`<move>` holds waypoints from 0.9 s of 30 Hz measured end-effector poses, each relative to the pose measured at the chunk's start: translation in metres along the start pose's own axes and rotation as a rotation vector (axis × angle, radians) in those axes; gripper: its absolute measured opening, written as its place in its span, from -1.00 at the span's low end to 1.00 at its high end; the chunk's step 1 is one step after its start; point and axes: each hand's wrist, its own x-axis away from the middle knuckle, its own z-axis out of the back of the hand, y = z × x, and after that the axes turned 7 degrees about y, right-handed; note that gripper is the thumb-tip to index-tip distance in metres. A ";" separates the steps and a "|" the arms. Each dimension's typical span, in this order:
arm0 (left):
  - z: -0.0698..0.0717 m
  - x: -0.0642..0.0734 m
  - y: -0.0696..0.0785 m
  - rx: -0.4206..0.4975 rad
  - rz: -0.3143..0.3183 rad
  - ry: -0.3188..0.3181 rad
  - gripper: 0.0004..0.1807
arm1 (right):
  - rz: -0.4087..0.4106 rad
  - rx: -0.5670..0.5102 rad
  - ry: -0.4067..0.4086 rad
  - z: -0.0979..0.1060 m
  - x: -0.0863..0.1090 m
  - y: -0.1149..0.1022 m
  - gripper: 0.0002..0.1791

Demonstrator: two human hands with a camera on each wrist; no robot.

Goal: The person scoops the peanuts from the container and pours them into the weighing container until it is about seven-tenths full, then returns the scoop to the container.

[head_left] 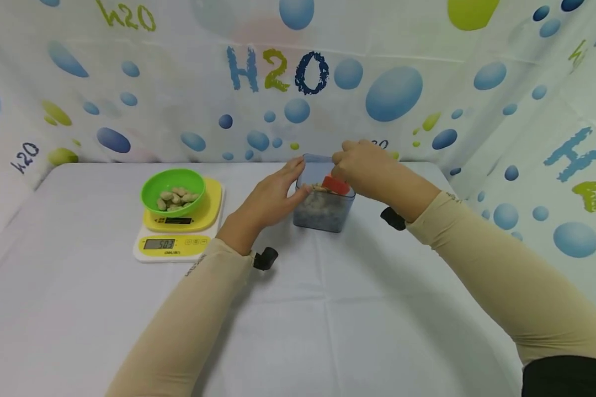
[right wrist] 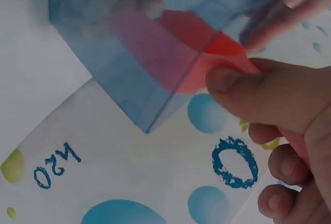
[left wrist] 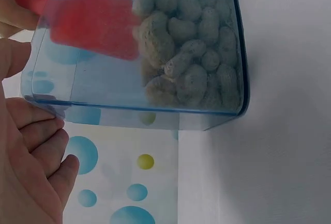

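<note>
A clear bluish plastic container (head_left: pixel 323 216) stands on the table, with unshelled peanuts (left wrist: pixel 191 53) in its lower part. My left hand (head_left: pixel 273 196) holds the container's left rim between thumb and fingers. With curled fingers and thumb, my right hand (head_left: pixel 365 168) grips the handle of a red scoop (head_left: pixel 336 185). The scoop's blade reaches down inside the container and touches the peanuts, as the left wrist view shows through the wall. In the right wrist view the thumb lies along the scoop's handle; part of the handle is hidden by the hand.
To the left stands a yellow and white kitchen scale (head_left: pixel 206 220), its display lit with digits that look like 503. A green bowl (head_left: pixel 151 190) with several peanuts sits on it. A white cloth (head_left: pixel 288 331) covers the table, and a printed curtain (head_left: pixel 179 110) hangs behind.
</note>
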 end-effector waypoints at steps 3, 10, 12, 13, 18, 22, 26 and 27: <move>0.001 0.000 0.002 -0.007 0.012 0.000 -0.21 | 0.004 -0.168 0.069 0.002 0.004 0.003 -0.76; 0.000 0.000 0.001 0.006 0.013 -0.006 -0.22 | 0.008 -0.034 0.205 0.004 0.004 0.010 -0.75; -0.001 0.000 0.002 0.011 0.010 -0.006 -0.23 | 0.007 0.059 0.153 0.005 0.003 0.009 -0.76; -0.001 0.000 0.001 0.013 0.011 -0.006 -0.23 | 0.014 0.073 0.117 0.004 0.002 0.008 -0.76; -0.001 -0.001 0.001 0.006 0.015 -0.010 -0.20 | -0.041 -0.117 -0.013 0.001 -0.001 0.007 -0.77; -0.001 -0.002 0.001 0.003 0.018 -0.006 -0.20 | -0.139 -0.301 0.004 -0.003 0.000 0.008 -0.78; -0.001 -0.002 0.000 0.004 0.018 -0.009 -0.19 | -0.159 -0.363 0.049 -0.009 0.001 0.008 -0.78; -0.001 -0.002 0.000 0.004 0.015 -0.008 -0.19 | -0.161 -0.366 0.064 -0.011 0.001 0.008 -0.78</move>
